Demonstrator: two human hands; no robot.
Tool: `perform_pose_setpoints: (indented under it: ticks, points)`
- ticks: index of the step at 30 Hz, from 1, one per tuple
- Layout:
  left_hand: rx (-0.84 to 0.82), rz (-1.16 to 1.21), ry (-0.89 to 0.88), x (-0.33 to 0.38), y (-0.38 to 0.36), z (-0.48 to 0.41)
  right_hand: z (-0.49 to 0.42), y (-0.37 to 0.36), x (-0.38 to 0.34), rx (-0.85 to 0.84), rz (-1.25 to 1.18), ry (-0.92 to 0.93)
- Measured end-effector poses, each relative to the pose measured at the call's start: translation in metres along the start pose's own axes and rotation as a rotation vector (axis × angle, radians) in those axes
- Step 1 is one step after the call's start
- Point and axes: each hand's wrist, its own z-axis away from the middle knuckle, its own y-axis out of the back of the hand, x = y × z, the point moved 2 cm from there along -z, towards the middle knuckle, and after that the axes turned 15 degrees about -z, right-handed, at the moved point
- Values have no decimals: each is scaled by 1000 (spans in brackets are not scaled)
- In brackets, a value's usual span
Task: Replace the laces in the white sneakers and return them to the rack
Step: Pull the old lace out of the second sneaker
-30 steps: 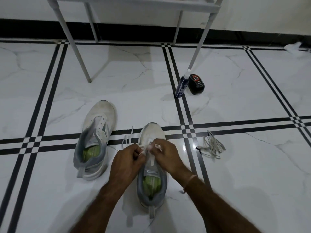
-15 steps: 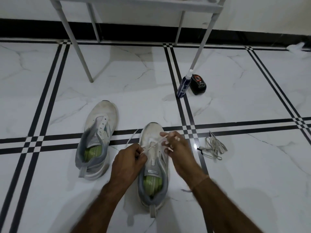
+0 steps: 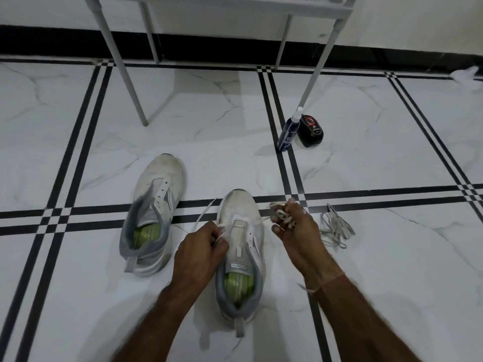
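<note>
Left hand: the left hand (image 3: 202,248) was curled tight, thumb and forefinger pinching one end of the white lace (image 3: 206,212) just beside the front eyelets of the near sneaker (image 3: 241,246). A free tail of lace ran up and to the left from the hand.
Right hand: the right hand (image 3: 295,231) was half closed just right of the toe. Its fingers were bent round a bunched handful of the same lace, which was flat, white and looped over itself, and a strand ran from it back to the shoe.
Near sneaker: it stood upright on the floor (image 3: 91,296) between the two forearms, toe pointing away. The upper was white and scuffed grey at the toe, with a padded grey collar, a green insole and a pull loop at the heel.
Far sneaker: the far sneaker (image 3: 154,212) stood to the left, near but not touching, toe angled up and right. It had the same white upper and grey collar, and its eyelet holes showed open along a white strip.
Loose laces: the loose laces (image 3: 335,227), a flat greyish-white tangle, lay on the floor just right of the right hand.
Rack: the rack (image 3: 122,71) stood at the far edge on thin white tubular legs.
Floor: glossy white marble-look tiles with black double-line borders.
Beside a rack leg: a dark blue spray bottle (image 3: 288,131) with a white cap stood upright, just beside a squat black tub (image 3: 311,130) with a red ring on its lid.
</note>
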Motion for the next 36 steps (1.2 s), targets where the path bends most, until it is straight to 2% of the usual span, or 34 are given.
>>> perform_pose_setpoints:
  ticks: [1,3,5,6,7,9,10,13,15,16,17,20,21,22,23,25,26,27,28,30,31,32,33,34,36]
  points:
    - [4,-17,-3,1,-1,1,-1,2,-2,-33,201,10]
    - [8,-70,-9,7,-3,2,-6,11,6,-56,782,94]
    - [22,-97,-20,10,-3,2,-6,16,16,-16,1372,289]
    - [31,-97,-22,10,-2,1,-2,13,18,12,1552,427]
    - [34,-89,-22,9,-2,0,3,5,17,32,1611,571]
    - [36,-63,-20,8,-2,0,11,-11,18,-27,1567,802]
    - [36,-49,-22,8,-2,-1,10,-15,21,-111,1548,809]
    - [33,-29,-43,8,-4,0,0,-25,42,-293,1579,536]
    - [48,-31,-53,8,-5,2,-10,-31,52,-306,1674,523]
    - [59,-29,-47,6,-5,3,-11,-31,54,-335,1636,523]
    - [71,-24,-34,3,-5,4,-11,-29,52,-375,1493,466]
    - [106,-5,8,-7,-2,4,-10,-14,31,-308,603,64]
    - [101,-4,8,-9,-1,2,-9,-11,27,-293,478,13]
    - [88,-11,0,-8,-2,1,-8,-8,23,-285,538,47]
    - [74,-31,-11,-7,-2,0,-8,-8,23,-300,720,137]
    - [56,-73,-25,-2,-3,-1,-11,-10,33,-333,1261,347]
    - [55,-82,-32,0,-3,-1,-10,-13,36,-324,1374,417]
    - [53,-82,-36,1,-3,1,-7,-16,40,-326,1339,427]
    - [52,-80,-37,1,-2,1,-7,-18,36,-306,1143,377]
    - [44,-81,-28,-2,-1,0,-3,-18,25,-187,488,108]
    - [42,-82,-22,-3,0,-1,-1,-15,22,-146,277,17]
    - [41,-83,-18,-4,-1,-2,1,-12,21,-127,209,-7]
    - [38,-84,-12,-4,-2,-3,3,-10,21,-123,280,25]
    - [30,-89,-9,-2,-2,-3,4,-9,23,-152,456,123]
    - [17,-96,-12,3,-4,-3,0,-12,30,-297,956,336]
